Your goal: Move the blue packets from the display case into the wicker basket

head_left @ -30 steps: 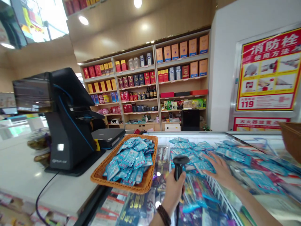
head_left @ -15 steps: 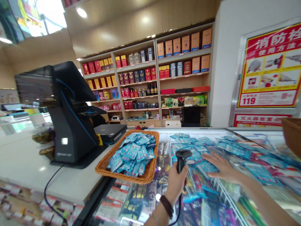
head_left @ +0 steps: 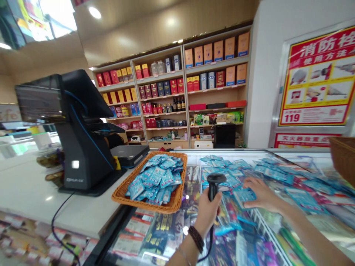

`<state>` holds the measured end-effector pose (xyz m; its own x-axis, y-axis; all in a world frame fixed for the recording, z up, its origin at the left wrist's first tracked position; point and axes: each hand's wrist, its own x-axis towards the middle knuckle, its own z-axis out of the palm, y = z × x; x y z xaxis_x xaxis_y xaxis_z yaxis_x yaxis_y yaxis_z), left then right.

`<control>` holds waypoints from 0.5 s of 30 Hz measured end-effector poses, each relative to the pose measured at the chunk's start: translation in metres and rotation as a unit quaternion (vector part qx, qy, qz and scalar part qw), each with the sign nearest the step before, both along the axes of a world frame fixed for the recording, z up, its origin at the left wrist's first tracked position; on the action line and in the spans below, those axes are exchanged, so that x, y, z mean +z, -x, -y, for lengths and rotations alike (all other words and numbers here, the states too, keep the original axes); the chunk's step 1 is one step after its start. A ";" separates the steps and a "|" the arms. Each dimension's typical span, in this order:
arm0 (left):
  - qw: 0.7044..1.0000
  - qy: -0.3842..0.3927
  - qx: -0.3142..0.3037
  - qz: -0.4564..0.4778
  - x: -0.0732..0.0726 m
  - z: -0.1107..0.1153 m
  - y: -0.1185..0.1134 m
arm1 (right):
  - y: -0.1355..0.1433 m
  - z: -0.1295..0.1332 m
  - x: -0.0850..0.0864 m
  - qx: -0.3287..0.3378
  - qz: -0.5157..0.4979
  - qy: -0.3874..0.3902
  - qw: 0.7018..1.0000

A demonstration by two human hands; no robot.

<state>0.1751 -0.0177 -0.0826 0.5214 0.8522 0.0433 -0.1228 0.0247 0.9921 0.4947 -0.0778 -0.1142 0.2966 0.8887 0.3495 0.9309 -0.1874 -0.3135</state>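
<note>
Black plastic handheld barcode scanner stands upright in the left hand, whose fingers are wrapped tight around its grip above the glass-topped freezer counter. Just to its right, the right hand lies on the glass with fingers curled onto a small blue foil packet, one of many scattered there. More blue packets fill the woven wicker basket beside the black point-of-sale terminal on the white countertop.
</note>
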 end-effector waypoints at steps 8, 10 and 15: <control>1.000 -0.020 -0.006 -0.008 0.001 0.002 0.004 | 0.008 0.002 0.041 -0.031 -0.168 -0.210 0.963; 1.000 -0.020 -0.010 -0.002 0.000 0.002 0.003 | 0.018 -0.001 0.041 -0.090 -0.267 -0.282 0.917; 1.000 -0.016 -0.016 0.013 0.000 0.002 0.003 | 0.054 -0.017 0.015 -0.083 -0.452 -0.332 0.824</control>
<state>0.1724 -0.0196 -0.0826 0.5475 0.8326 0.0836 -0.1480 -0.0020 0.9890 0.4404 -0.0607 -0.0989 0.8002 0.5122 0.3120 0.2405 0.2026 -0.9493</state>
